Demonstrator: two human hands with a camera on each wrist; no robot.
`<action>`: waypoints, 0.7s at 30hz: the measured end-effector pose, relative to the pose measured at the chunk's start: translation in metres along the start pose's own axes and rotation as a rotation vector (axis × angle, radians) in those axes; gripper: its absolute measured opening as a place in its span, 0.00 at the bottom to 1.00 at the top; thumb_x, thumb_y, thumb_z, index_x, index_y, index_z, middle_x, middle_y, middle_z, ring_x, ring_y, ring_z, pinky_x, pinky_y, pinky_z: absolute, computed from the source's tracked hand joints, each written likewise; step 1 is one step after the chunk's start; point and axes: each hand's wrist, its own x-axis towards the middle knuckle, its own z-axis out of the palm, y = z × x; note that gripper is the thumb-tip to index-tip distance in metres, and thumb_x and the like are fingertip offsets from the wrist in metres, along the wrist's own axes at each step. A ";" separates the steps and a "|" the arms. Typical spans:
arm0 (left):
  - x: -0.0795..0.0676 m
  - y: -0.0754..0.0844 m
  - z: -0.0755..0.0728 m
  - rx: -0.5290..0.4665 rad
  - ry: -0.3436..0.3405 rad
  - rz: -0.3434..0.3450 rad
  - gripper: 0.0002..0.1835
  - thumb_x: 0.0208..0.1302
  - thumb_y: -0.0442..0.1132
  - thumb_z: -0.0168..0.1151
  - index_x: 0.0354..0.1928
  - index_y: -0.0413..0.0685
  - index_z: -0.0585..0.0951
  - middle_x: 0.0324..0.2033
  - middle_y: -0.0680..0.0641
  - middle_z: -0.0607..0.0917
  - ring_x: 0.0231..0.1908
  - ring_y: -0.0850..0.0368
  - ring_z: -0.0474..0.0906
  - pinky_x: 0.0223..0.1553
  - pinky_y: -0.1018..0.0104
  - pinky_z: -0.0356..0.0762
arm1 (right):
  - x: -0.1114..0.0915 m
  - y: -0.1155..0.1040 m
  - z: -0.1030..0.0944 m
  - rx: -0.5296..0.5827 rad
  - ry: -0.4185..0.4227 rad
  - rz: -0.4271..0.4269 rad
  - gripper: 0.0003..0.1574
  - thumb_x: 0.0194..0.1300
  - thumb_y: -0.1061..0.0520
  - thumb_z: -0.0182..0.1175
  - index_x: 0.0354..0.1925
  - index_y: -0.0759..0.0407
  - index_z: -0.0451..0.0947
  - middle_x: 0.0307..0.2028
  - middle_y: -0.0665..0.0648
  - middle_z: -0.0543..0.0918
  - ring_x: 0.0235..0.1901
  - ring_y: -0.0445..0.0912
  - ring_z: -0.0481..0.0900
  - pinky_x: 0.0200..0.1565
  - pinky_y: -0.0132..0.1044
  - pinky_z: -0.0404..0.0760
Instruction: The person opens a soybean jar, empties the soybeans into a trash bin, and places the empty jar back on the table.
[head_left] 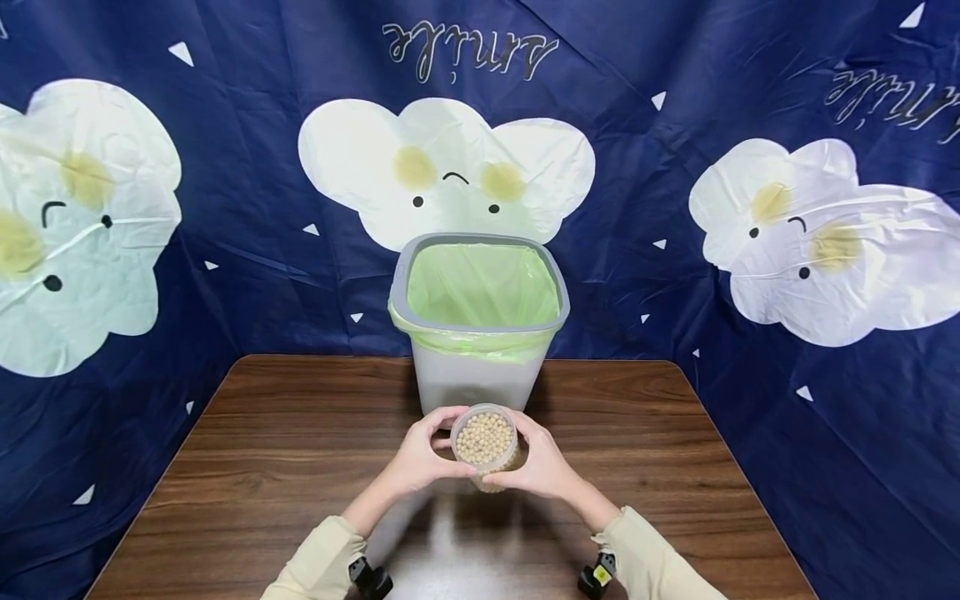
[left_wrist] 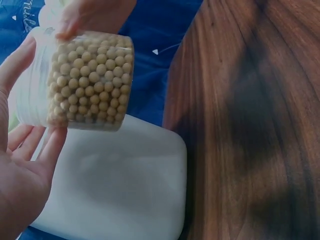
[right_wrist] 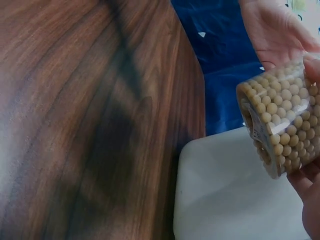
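Between both hands a clear round plastic jar of soybeans [head_left: 484, 439] is held above the table. My left hand [head_left: 422, 456] grips its left side, thumb toward me and fingers round the far side. From the right, my right hand [head_left: 544, 465] grips it in the same way. The left wrist view shows the jar [left_wrist: 92, 82] lying across the picture, its lower part packed with pale round beans. A printed label shows on the jar's base [right_wrist: 257, 131] in the right wrist view.
Just beyond the hands stands a light grey trash bin [head_left: 480, 379], lined with a green bag [head_left: 483, 287] under a darker grey rim. The brown wooden table [head_left: 300, 433] is bounded by a navy cloth [head_left: 247, 208] with white clouds.
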 end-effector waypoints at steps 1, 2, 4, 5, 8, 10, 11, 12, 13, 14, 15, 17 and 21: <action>-0.001 0.004 0.001 0.006 0.009 -0.001 0.39 0.33 0.25 0.75 0.55 0.33 0.70 0.45 0.34 0.77 0.46 0.43 0.73 0.44 0.63 0.78 | 0.000 0.000 0.001 0.001 0.002 0.004 0.51 0.33 0.62 0.76 0.56 0.72 0.65 0.50 0.67 0.75 0.48 0.57 0.74 0.50 0.35 0.74; -0.001 0.007 0.001 0.008 0.014 -0.004 0.39 0.33 0.25 0.75 0.54 0.31 0.70 0.45 0.33 0.76 0.46 0.41 0.73 0.44 0.62 0.78 | -0.001 0.000 0.002 0.002 0.005 0.010 0.51 0.33 0.62 0.76 0.57 0.72 0.65 0.50 0.67 0.75 0.48 0.57 0.73 0.50 0.35 0.74; -0.002 0.014 0.003 0.013 0.024 -0.010 0.39 0.32 0.23 0.74 0.54 0.29 0.70 0.46 0.32 0.76 0.46 0.38 0.72 0.44 0.60 0.78 | -0.002 -0.001 0.003 0.005 0.013 0.029 0.51 0.34 0.62 0.76 0.57 0.71 0.65 0.50 0.66 0.75 0.49 0.55 0.74 0.49 0.35 0.74; -0.003 0.018 0.003 0.016 0.029 -0.015 0.39 0.32 0.22 0.73 0.54 0.28 0.69 0.46 0.31 0.76 0.46 0.37 0.72 0.44 0.59 0.78 | -0.002 -0.001 0.004 0.011 0.016 0.041 0.51 0.34 0.62 0.76 0.57 0.70 0.65 0.50 0.65 0.75 0.49 0.55 0.74 0.49 0.35 0.74; -0.004 0.022 0.005 0.023 0.042 -0.025 0.39 0.32 0.22 0.73 0.54 0.27 0.69 0.46 0.31 0.75 0.47 0.36 0.72 0.44 0.58 0.77 | -0.003 0.000 0.005 0.011 0.021 0.054 0.51 0.34 0.61 0.76 0.58 0.69 0.65 0.51 0.64 0.75 0.49 0.55 0.74 0.48 0.35 0.74; -0.004 0.023 0.005 0.024 0.048 -0.024 0.39 0.33 0.23 0.74 0.53 0.27 0.69 0.47 0.31 0.75 0.48 0.36 0.71 0.45 0.58 0.77 | -0.004 0.001 0.006 0.010 0.022 0.056 0.51 0.34 0.61 0.76 0.58 0.69 0.65 0.51 0.64 0.75 0.49 0.55 0.74 0.48 0.35 0.74; -0.005 0.023 0.005 0.025 0.050 -0.023 0.38 0.33 0.23 0.74 0.53 0.27 0.69 0.47 0.31 0.75 0.48 0.37 0.71 0.45 0.58 0.77 | -0.004 0.001 0.006 0.006 0.025 0.050 0.51 0.34 0.61 0.76 0.58 0.69 0.65 0.51 0.64 0.75 0.48 0.56 0.74 0.48 0.36 0.74; -0.005 0.022 0.005 0.025 0.051 -0.020 0.38 0.33 0.23 0.74 0.53 0.27 0.69 0.48 0.32 0.75 0.48 0.37 0.71 0.45 0.58 0.77 | -0.004 0.002 0.007 0.000 0.029 0.048 0.51 0.34 0.61 0.76 0.58 0.69 0.65 0.50 0.64 0.75 0.48 0.57 0.74 0.48 0.36 0.74; -0.005 0.022 0.005 0.026 0.050 -0.016 0.38 0.33 0.23 0.74 0.53 0.27 0.69 0.48 0.31 0.75 0.48 0.36 0.71 0.45 0.58 0.77 | -0.004 0.001 0.007 -0.004 0.032 0.048 0.51 0.34 0.61 0.76 0.58 0.69 0.65 0.50 0.64 0.75 0.48 0.56 0.74 0.48 0.36 0.75; -0.005 0.022 0.005 0.027 0.050 -0.012 0.38 0.33 0.23 0.74 0.53 0.27 0.69 0.48 0.32 0.75 0.48 0.37 0.71 0.45 0.58 0.77 | -0.004 0.002 0.007 -0.005 0.035 0.051 0.51 0.34 0.60 0.76 0.58 0.69 0.65 0.50 0.64 0.75 0.48 0.56 0.74 0.48 0.36 0.75; -0.005 0.022 0.005 0.029 0.051 -0.007 0.38 0.33 0.23 0.74 0.53 0.27 0.69 0.48 0.32 0.75 0.48 0.37 0.71 0.45 0.58 0.77 | -0.004 0.002 0.007 -0.007 0.040 0.054 0.51 0.34 0.60 0.76 0.58 0.69 0.65 0.50 0.64 0.75 0.49 0.56 0.74 0.48 0.37 0.75; -0.005 0.022 0.006 0.033 0.052 0.003 0.38 0.33 0.23 0.74 0.53 0.27 0.70 0.48 0.32 0.75 0.48 0.37 0.71 0.45 0.58 0.77 | -0.004 0.002 0.007 -0.012 0.049 0.058 0.51 0.34 0.61 0.76 0.58 0.68 0.66 0.50 0.64 0.75 0.49 0.56 0.74 0.47 0.37 0.75; -0.005 0.023 0.007 0.050 0.063 0.031 0.38 0.32 0.23 0.74 0.53 0.28 0.70 0.46 0.32 0.76 0.46 0.36 0.72 0.44 0.58 0.77 | -0.004 0.001 0.007 -0.023 0.068 0.048 0.51 0.33 0.61 0.76 0.57 0.69 0.66 0.50 0.64 0.75 0.49 0.56 0.74 0.48 0.38 0.76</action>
